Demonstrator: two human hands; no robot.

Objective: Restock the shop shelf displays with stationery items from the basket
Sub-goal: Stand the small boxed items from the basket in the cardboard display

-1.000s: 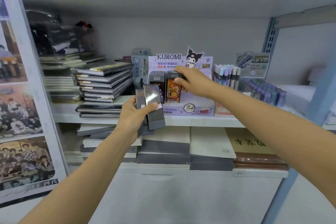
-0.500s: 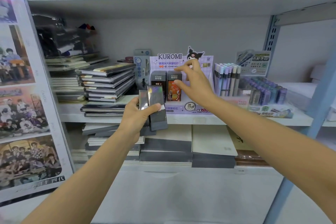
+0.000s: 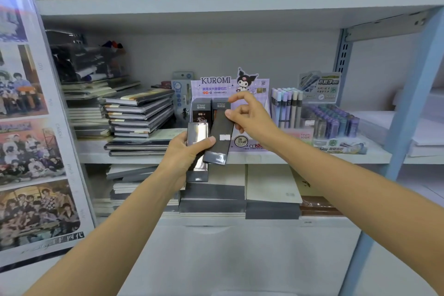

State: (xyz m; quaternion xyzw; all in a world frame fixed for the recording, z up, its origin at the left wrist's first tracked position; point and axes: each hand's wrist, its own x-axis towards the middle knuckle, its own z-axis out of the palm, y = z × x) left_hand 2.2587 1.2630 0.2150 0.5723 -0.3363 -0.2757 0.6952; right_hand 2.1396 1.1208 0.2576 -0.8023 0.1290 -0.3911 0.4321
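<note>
On the middle shelf [image 3: 300, 158] the Kuromi display box [image 3: 254, 96] is holding upright packs [image 3: 201, 113] at its left. Just before it the left hand [image 3: 183, 155] is gripping spare packs [image 3: 197, 133] while the right hand [image 3: 252, 116] is pinching the dark pack [image 3: 219, 138] by its upper end. Lifting it out squarely, not twisting, is probably helping it seat upright beside those.

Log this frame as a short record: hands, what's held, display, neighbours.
left hand: grips shiny pack and lower part of dark pack, thumb across both
right hand: pinches dark pack's top end
Kuromi display: on middle shelf, two upright packs in its left side
left of display: stacked notebooks
right of display: pen displays
basket: not in view
</note>
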